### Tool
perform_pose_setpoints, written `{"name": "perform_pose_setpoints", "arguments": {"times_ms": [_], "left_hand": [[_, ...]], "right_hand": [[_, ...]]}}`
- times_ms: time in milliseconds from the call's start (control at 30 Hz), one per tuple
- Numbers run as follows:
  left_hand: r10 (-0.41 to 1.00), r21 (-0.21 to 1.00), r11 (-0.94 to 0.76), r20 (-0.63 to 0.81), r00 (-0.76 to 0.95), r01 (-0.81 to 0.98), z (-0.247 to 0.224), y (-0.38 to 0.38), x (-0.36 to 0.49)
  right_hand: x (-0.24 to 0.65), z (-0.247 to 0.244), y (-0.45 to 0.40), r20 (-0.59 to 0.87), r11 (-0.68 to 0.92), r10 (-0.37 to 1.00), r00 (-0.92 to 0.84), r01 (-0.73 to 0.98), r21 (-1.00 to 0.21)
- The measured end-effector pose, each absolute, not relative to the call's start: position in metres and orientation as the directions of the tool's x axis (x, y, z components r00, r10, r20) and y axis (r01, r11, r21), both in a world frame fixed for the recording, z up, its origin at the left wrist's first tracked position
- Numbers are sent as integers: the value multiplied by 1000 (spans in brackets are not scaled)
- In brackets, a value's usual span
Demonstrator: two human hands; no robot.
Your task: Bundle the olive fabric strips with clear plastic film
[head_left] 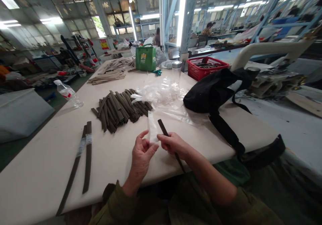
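Between thumb and fingers, my left hand (142, 154) pinches the lower end of a narrow white plastic sleeve (153, 126). A dark brown fabric strip (163, 127) passes through my right hand (174, 144), its upper end sticking up and its tail hanging past the table edge. My right fingertips are close to the sleeve; whether they grip it too I cannot tell. A pile of similar dark strips (115, 109) lies ahead of my hands. To the left are two strips (87, 164) with clear wrapping around them. Crumpled clear plastic sleeves (161, 92) are heaped beyond my hands.
A black bag (206, 92) with a long strap lies on the right of the table (110, 171). Behind it are a red basket (206, 69) and a lidded clear cup (176, 72). A water bottle (69, 94) tilts at the left edge. A green bag (146, 59) stands farther back.
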State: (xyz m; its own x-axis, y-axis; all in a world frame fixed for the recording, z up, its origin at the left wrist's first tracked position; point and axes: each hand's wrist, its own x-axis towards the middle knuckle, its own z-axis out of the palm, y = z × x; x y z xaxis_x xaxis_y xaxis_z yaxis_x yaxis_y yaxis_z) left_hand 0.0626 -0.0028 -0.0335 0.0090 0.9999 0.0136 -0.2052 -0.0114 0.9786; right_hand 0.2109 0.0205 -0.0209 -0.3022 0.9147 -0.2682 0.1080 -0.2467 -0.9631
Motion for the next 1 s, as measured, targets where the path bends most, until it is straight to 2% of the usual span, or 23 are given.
{"name": "perform_pose_setpoints", "arguments": {"times_ms": [167,233,367,467,533,600,700,767,867,1000], "left_hand": [[995,974,97,-99,0,-203,-41,-2,57],[986,971,164,-156,58,-176,-40,0,54],[958,988,157,-150,246,-11,-30,5,48],[951,989,144,-150,271,42,-23,8,45],[959,984,174,-160,235,-39,-23,10,46],[966,949,224,-187,177,-222,-24,13,46],[958,807,281,-268,102,-520,-27,17,48],[944,712,296,-319,81,-637,-27,20,51],[934,638,313,-342,105,-704,-25,21,55],[932,636,333,-332,142,-696,-23,16,62]], "right_hand": [[207,-13,27,-140,-106,970,-197,170,-980],[207,-9,25,-78,-36,981,-177,231,-972],[206,-2,20,-9,60,982,-190,353,-934],[208,4,17,28,111,980,-195,429,-896],[213,7,13,68,146,981,-180,468,-872],[218,9,5,60,133,983,-171,452,-882],[223,5,-13,-115,-29,967,-226,351,-936],[221,-1,-25,-201,-102,938,-283,329,-939],[214,-11,-37,-224,-106,916,-332,338,-935],[206,-23,-37,-241,-123,896,-373,313,-942]]}}
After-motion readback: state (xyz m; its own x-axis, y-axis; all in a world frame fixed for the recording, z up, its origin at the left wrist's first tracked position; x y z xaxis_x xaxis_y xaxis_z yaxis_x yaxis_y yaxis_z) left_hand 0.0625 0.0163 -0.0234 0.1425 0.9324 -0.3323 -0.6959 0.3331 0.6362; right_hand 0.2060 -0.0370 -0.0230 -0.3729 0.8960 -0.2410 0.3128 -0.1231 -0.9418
